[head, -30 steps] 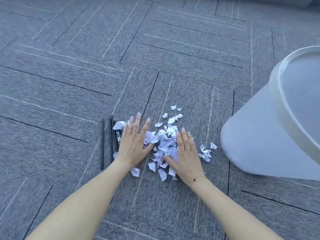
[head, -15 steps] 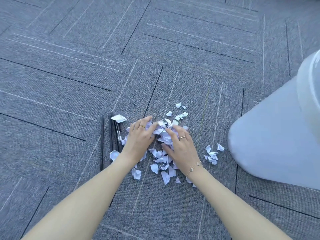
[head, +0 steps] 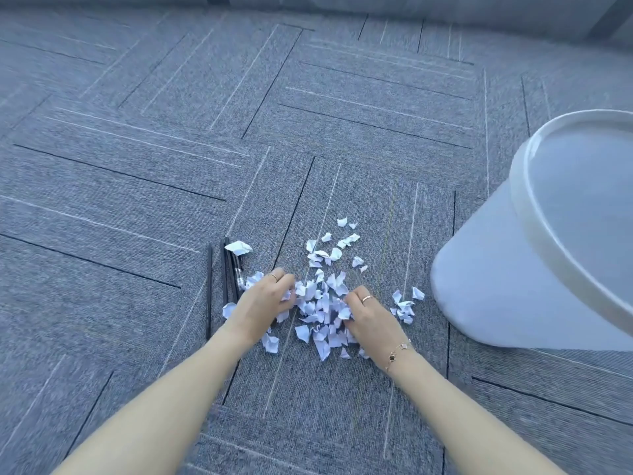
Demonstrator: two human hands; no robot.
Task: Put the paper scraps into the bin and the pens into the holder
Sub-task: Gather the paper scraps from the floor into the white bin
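A heap of small white paper scraps [head: 323, 305] lies on the grey carpet. My left hand [head: 263, 305] presses into its left side and my right hand [head: 371, 318] into its right side, fingers curled down into the scraps. Whether either hand has scraps gripped cannot be told. Several black pens [head: 227, 275] lie side by side just left of my left hand, one of them [head: 209, 289] a little apart. Loose scraps [head: 337, 243] lie beyond the heap and a small cluster [head: 404, 306] lies to its right. The white bin [head: 527, 269] stands at the right.
Grey carpet tiles [head: 171, 149] with line patterns stretch all around. The bin's open rim [head: 548, 234] tilts toward me at the right edge of the view. No pen holder is in view.
My hands went from flat on the scraps to curled, raking them inward. They now sit lower in the heap and slightly farther apart. The view shifted back, showing more of the bin.
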